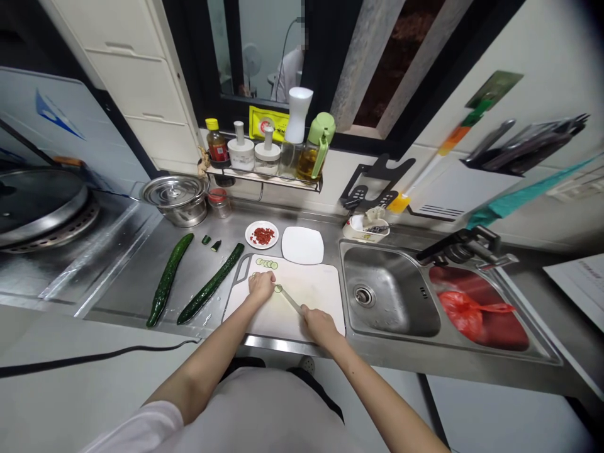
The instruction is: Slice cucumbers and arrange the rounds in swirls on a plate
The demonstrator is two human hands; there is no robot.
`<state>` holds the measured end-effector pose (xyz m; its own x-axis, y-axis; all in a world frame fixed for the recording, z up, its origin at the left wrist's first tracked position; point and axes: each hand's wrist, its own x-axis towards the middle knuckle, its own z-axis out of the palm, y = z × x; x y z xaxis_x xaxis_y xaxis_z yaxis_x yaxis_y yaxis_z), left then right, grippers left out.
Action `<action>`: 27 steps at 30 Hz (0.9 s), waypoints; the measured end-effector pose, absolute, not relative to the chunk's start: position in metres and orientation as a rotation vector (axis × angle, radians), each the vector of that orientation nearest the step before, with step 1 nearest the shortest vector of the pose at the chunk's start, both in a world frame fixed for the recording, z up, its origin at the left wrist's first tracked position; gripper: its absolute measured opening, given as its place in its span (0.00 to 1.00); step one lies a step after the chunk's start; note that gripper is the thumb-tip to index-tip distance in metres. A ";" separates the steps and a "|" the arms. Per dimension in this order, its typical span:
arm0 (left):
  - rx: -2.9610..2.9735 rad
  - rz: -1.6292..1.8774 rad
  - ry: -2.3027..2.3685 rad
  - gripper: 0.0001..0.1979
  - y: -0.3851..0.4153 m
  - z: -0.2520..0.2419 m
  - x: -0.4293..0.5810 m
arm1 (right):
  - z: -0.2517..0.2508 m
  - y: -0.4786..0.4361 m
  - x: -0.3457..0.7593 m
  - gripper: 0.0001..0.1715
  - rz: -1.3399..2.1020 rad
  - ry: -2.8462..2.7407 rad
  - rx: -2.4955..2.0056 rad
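On the white cutting board [302, 318] my left hand [262, 285] rests with its fingers curled and closed. A round, pale cucumber face [278, 288] with a green rim shows at its fingertips; the hand hides whatever lies behind it. My right hand [321, 325] is wrapped around the handle of a knife [291, 303], whose blade points left and reaches this cucumber. Several cucumber slices [267, 263] lie in an overlapping row near the board's far edge. Left of the board are two long cucumbers, one farther off [170, 280] and one closer [211, 284].
Behind the board stand a plate of chopped red pieces [263, 244] and a white square plate [302, 245]. Two cucumber ends [216, 245] lie on the counter. A sink [389, 286] is at the right, a lidded steel pot [182, 201] at back left. Bottles line a rack [268, 177].
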<state>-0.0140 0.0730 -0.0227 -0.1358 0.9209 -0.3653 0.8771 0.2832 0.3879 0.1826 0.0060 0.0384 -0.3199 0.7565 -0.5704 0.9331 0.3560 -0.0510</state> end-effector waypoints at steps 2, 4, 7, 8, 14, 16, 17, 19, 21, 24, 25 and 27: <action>1.612 0.110 2.020 0.07 0.073 -0.024 -0.014 | 0.038 0.004 0.184 0.20 -0.523 2.167 1.473; 1.622 0.118 2.014 0.08 0.073 -0.026 -0.015 | 0.037 0.001 0.187 0.21 -0.523 2.152 1.478; 1.633 0.131 2.010 0.08 0.072 -0.028 -0.015 | 0.034 -0.003 0.193 0.21 -0.525 2.147 1.479; 1.635 0.134 2.012 0.08 0.072 -0.028 -0.015 | 0.034 -0.005 0.195 0.22 -0.526 2.149 1.479; 1.669 0.141 2.010 0.10 0.068 -0.023 -0.014 | 0.033 -0.012 0.200 0.21 -0.529 2.148 1.479; 1.690 0.148 2.000 0.10 0.066 -0.022 -0.013 | 0.034 -0.014 0.202 0.21 -0.540 2.131 1.486; 1.703 0.150 1.991 0.10 0.065 -0.022 -0.013 | 0.035 -0.015 0.204 0.21 -0.547 2.126 1.492; 1.730 0.154 1.974 0.09 0.062 -0.023 -0.012 | 0.036 -0.015 0.209 0.20 -0.574 2.122 1.506; 1.749 0.157 1.967 0.08 0.060 -0.024 -0.010 | 0.036 -0.015 0.215 0.17 -0.619 2.131 1.535; 1.753 0.170 1.969 0.07 0.058 -0.026 -0.008 | 0.033 -0.015 0.222 0.15 -0.687 2.135 1.631; 1.754 0.178 1.970 0.07 0.057 -0.026 -0.007 | 0.032 -0.014 0.223 0.15 -0.702 2.132 1.672; 1.759 0.197 1.963 0.06 0.057 -0.027 -0.006 | 0.027 -0.014 0.225 0.15 -0.722 2.117 1.735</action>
